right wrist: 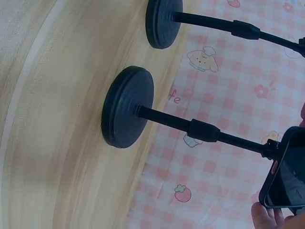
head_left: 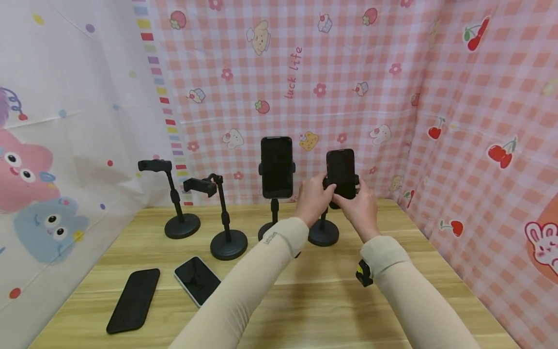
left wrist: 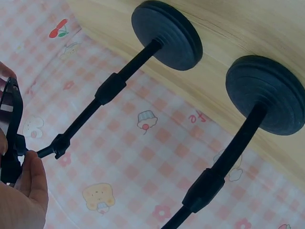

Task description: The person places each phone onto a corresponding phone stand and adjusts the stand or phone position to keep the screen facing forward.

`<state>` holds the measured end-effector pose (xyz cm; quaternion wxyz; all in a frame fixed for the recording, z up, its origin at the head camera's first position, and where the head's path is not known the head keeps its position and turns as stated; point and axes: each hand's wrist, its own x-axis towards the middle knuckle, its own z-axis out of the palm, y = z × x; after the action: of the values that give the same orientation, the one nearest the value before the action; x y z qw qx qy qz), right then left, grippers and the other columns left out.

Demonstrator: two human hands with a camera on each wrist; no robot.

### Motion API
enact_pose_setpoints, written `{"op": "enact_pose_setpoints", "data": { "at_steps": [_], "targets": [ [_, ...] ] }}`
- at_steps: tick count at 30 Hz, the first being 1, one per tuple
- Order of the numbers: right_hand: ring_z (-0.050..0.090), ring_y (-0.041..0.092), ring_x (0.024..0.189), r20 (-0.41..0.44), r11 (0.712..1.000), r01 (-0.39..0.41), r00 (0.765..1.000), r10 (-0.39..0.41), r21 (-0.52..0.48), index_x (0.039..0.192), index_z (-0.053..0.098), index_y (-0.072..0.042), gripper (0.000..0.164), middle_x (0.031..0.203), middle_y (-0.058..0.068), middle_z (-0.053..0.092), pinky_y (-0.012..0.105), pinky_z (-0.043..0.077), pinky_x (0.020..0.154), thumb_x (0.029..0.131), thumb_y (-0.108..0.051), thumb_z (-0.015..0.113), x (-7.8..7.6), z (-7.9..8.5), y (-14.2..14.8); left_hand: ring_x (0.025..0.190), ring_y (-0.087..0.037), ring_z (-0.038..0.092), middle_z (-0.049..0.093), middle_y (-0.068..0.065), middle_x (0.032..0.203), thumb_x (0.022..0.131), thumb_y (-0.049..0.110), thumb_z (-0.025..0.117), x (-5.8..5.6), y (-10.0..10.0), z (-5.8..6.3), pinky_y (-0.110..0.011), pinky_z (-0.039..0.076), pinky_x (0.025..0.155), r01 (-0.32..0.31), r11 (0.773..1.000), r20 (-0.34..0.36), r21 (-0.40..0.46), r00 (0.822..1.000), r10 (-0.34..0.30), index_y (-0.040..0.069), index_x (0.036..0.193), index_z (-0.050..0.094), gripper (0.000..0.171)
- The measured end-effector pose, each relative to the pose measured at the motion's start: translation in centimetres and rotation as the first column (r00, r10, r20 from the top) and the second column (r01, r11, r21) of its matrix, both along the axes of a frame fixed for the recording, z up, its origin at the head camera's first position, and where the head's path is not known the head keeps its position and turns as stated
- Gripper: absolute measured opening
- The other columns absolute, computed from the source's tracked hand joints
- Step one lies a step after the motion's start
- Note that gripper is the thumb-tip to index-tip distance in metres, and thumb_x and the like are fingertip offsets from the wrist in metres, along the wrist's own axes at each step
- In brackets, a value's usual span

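A black phone (head_left: 341, 167) stands upright at the clamp of the rightmost phone stand (head_left: 323, 234). My left hand (head_left: 315, 196) grips it at the lower left, thumb on its front and fingers behind at the clamp. From the lower right, my right hand (head_left: 363, 208) holds the same phone, its thumb across the bottom corner. In the left wrist view, fingers (left wrist: 38, 183) reach behind the clamp, next to the stand's thin arm. The right wrist view shows the phone (right wrist: 288, 179) tilted at the frame edge, fingertips (right wrist: 259, 214) under its corner.
Left of my hands, another phone (head_left: 277, 167) sits upright in a second stand. Two stands with bare clamps (head_left: 228, 244) (head_left: 182, 226) are farther left. A black phone (head_left: 133, 300) and a white-edged phone (head_left: 198, 280) lie on the table. Patterned cloth (head_left: 287, 72) hangs behind.
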<state>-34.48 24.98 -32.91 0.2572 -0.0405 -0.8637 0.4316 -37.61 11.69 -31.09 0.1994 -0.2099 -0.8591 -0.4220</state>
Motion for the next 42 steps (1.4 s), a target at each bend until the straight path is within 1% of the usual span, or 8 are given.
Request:
{"op": "enact_pose_setpoints", "data": {
  "at_steps": [4, 9, 16, 21, 25, 30, 33, 42],
  "targets": [
    [0.05, 0.04, 0.119, 0.038, 0.998, -0.04, 0.998, 0.042, -0.041, 0.153, 0.029, 0.003, 0.092, 0.132, 0.025, 0.05, 0.053, 0.043, 0.1, 0.088, -0.045, 0.073, 0.1, 0.2, 0.4, 0.105, -0.023, 0.067, 0.066, -0.013, 0.127, 0.101, 0.026, 0.06, 0.0, -0.1, 0.1, -0.032, 0.056, 0.083, -0.001, 1.0, 0.01, -0.014, 1.0, 0.001, 0.004, 0.139, 0.057, 0.044],
    [0.049, 0.04, 0.126, 0.079, 0.995, -0.067, 0.994, 0.073, -0.076, 0.154, 0.025, 0.003, 0.084, 0.14, 0.026, 0.047, 0.053, 0.04, 0.104, 0.097, -0.047, 0.061, 0.1, 0.4, 1.0, 0.118, -0.024, 0.061, 0.06, -0.013, 0.135, 0.102, 0.024, 0.057, 0.0, -0.3, -0.1, -0.037, 0.051, 0.094, 0.002, 1.0, 0.033, -0.022, 0.999, -0.002, 0.004, 0.142, 0.053, 0.044],
    [0.045, 0.039, 0.133, 0.082, 0.987, -0.129, 0.987, 0.137, -0.095, 0.154, 0.029, 0.002, 0.07, 0.146, 0.026, 0.044, 0.051, 0.04, 0.105, 0.103, -0.043, 0.049, -0.5, 1.4, 1.9, 0.124, -0.024, 0.057, 0.058, -0.013, 0.138, 0.104, 0.022, 0.053, -0.3, -0.9, -0.3, -0.041, 0.046, 0.101, -0.004, 1.0, 0.055, 0.017, 0.999, 0.003, 0.005, 0.144, 0.051, 0.043],
    [0.047, 0.04, 0.13, 0.102, 0.97, -0.226, 0.967, 0.234, -0.086, 0.151, 0.037, 0.0, 0.062, 0.144, 0.026, 0.047, 0.052, 0.04, 0.105, 0.104, -0.04, 0.048, -0.8, 2.1, 1.9, 0.125, -0.024, 0.056, 0.057, -0.012, 0.14, 0.105, 0.022, 0.051, -0.1, -0.9, -0.4, -0.042, 0.044, 0.103, -0.017, 0.999, 0.068, 0.035, 0.998, 0.014, 0.006, 0.146, 0.049, 0.044],
    [0.052, 0.038, 0.121, 0.127, 0.953, -0.272, 0.949, 0.289, -0.136, 0.143, 0.049, -0.001, 0.054, 0.136, 0.024, 0.054, 0.05, 0.042, 0.1, 0.105, -0.039, 0.048, -1.1, 2.2, 1.6, 0.119, -0.025, 0.06, 0.061, -0.013, 0.133, 0.105, 0.021, 0.052, -0.1, -1.0, -0.5, -0.04, 0.048, 0.099, -0.004, 0.997, 0.056, 0.079, 0.998, -0.001, 0.004, 0.143, 0.051, 0.042],
    [0.053, 0.036, 0.119, 0.12, 0.947, -0.254, 0.953, 0.28, -0.196, 0.139, 0.052, -0.001, 0.049, 0.133, 0.023, 0.056, 0.049, 0.042, 0.102, 0.105, -0.036, 0.05, -1.2, 1.9, 1.2, 0.097, -0.019, 0.067, 0.069, -0.01, 0.111, 0.104, 0.024, 0.053, 0.1, -1.4, -0.8, -0.034, 0.054, 0.083, 0.021, 0.989, 0.091, 0.145, 0.995, -0.034, 0.005, 0.128, 0.06, 0.032],
    [0.054, 0.035, 0.119, 0.105, 0.943, -0.253, 0.954, 0.28, -0.216, 0.138, 0.053, 0.0, 0.048, 0.133, 0.023, 0.057, 0.048, 0.042, 0.102, 0.104, -0.035, 0.05, -1.2, 1.8, 1.1, 0.085, -0.017, 0.064, 0.069, -0.008, 0.1, 0.103, 0.024, 0.055, 0.1, -1.5, -0.9, -0.03, 0.054, 0.076, 0.042, 0.98, 0.102, 0.194, 0.993, -0.063, 0.006, 0.123, 0.063, 0.028],
    [0.053, 0.034, 0.12, 0.082, 0.938, -0.224, 0.964, 0.254, -0.266, 0.142, 0.05, 0.0, 0.049, 0.136, 0.024, 0.055, 0.047, 0.043, 0.103, 0.104, -0.03, 0.053, -1.1, 1.8, 0.9, 0.094, -0.017, 0.065, 0.069, -0.011, 0.112, 0.102, 0.022, 0.059, 0.2, -1.3, -1.1, -0.031, 0.054, 0.084, 0.032, 0.964, 0.105, 0.262, 0.993, -0.061, 0.002, 0.132, 0.06, 0.037]
  ]
}}
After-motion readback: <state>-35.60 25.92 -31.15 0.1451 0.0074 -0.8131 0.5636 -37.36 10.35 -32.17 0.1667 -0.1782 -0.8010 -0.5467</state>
